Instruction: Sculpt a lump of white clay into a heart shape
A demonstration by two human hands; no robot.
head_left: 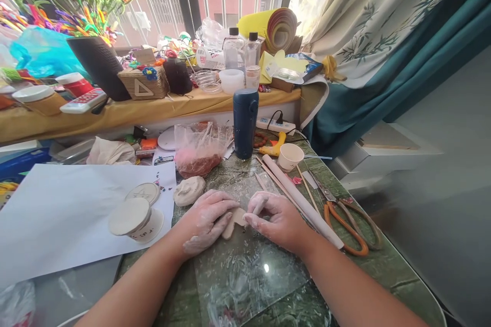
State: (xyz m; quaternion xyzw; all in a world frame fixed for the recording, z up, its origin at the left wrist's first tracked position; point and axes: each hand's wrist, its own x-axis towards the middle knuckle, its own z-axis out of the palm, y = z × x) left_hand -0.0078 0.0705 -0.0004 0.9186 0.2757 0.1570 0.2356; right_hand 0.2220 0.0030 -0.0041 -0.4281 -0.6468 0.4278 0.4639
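Observation:
A small flat piece of pale clay lies on a clear sheet dusted with white smears. My left hand rests over its left side, fingers along the far edge and thumb against the near side. At its right edge is my right hand, fingers curled into a pinch. A pale narrow shape shows between those fingers, but I cannot tell whether it is a tool. Both hands are coated in whitish residue. A rounded lump of clay sits just beyond my left hand.
A rolling pin, scissors and a paper cup lie to the right. Behind stand a blue tumbler and a plastic bag of pinkish material. Lidded paper tubs stand on white paper at left.

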